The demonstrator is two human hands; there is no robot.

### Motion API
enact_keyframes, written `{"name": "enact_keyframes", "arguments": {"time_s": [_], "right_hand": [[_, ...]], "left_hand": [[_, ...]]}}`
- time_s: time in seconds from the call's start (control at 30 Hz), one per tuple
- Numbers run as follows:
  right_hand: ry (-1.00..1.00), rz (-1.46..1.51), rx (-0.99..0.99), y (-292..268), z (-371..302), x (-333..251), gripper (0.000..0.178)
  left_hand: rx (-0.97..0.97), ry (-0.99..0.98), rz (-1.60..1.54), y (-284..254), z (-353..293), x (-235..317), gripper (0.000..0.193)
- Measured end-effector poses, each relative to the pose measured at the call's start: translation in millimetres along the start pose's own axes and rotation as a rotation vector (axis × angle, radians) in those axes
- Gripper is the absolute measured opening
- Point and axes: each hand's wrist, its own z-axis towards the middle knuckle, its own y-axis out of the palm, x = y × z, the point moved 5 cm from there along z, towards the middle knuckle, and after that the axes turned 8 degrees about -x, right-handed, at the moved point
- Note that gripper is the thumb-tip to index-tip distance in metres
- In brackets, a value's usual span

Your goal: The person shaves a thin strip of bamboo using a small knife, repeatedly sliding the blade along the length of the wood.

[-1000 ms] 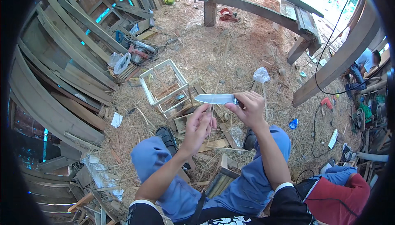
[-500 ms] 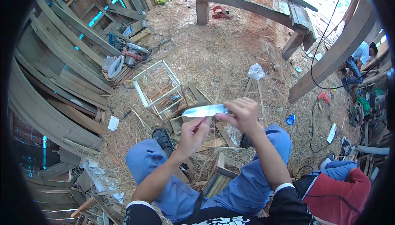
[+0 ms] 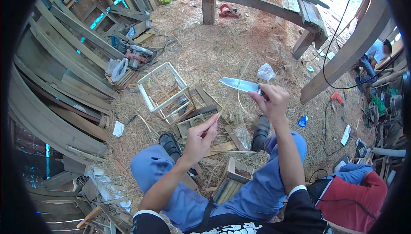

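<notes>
My right hand (image 3: 274, 100) grips a knife (image 3: 239, 84) by its handle, its broad, shiny blade pointing left. A thin pale strip, apparently a shaving (image 3: 239, 97), curls down by the blade; whether it touches it I cannot tell. Lower and to the left, my left hand (image 3: 200, 142) pinches a slender wooden stick (image 3: 220, 114) whose tip sticks up past the fingers. Knife and stick are apart. Beyond my left hand stands an open wooden frame (image 3: 147, 101), while a small wooden box (image 3: 231, 175) with slats lies between my legs.
Shavings and offcuts cover the floor. A power saw (image 3: 138, 57) lies far left beside leaning boards (image 3: 55, 84). At the back is a wooden bench (image 3: 257, 7). To the right are a post (image 3: 346, 65), a red tool (image 3: 337, 97) with a cord, and a person in red (image 3: 353, 195).
My right hand has moved up and to the right with the knife, away from my left hand. The stick's tip now shows plainly in the left fingers. My right foot has come further into sight.
</notes>
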Motion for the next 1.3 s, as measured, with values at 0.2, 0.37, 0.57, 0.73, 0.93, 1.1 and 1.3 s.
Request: {"name": "enact_keyframes", "arguments": {"time_s": [0.2,0.37,0.57,0.73,0.93,1.1,1.3], "right_hand": [[-0.209,0.171,-0.101,22.2,-15.5,-52.9,0.031],[-0.018,0.081,0.087,15.5,-15.1,-25.5,0.036],[0.032,0.073,0.166,6.9,-5.6,-21.9,0.036],[-0.164,0.106,0.099,22.7,-20.0,-58.2,0.033],[0.079,-0.085,0.184,12.7,4.2,-9.8,0.036],[-0.078,0.008,0.095,25.6,-10.4,-53.8,0.036],[0.263,0.019,0.154,9.4,-13.0,-11.9,0.035]], "left_hand": [[0.050,0.026,0.131,-14.1,-5.9,-15.4,0.037],[0.080,0.057,0.244,-14.0,-14.7,-2.3,0.037],[0.081,0.084,0.193,-18.4,-23.7,-9.2,0.038],[0.095,0.079,0.322,-27.1,-23.8,-22.5,0.037],[0.180,0.074,0.238,-24.2,-21.0,-3.7,0.032],[0.168,0.103,0.310,-29.8,-24.4,-19.7,0.032],[0.115,0.039,0.249,-28.5,-27.1,-16.6,0.034]]}}
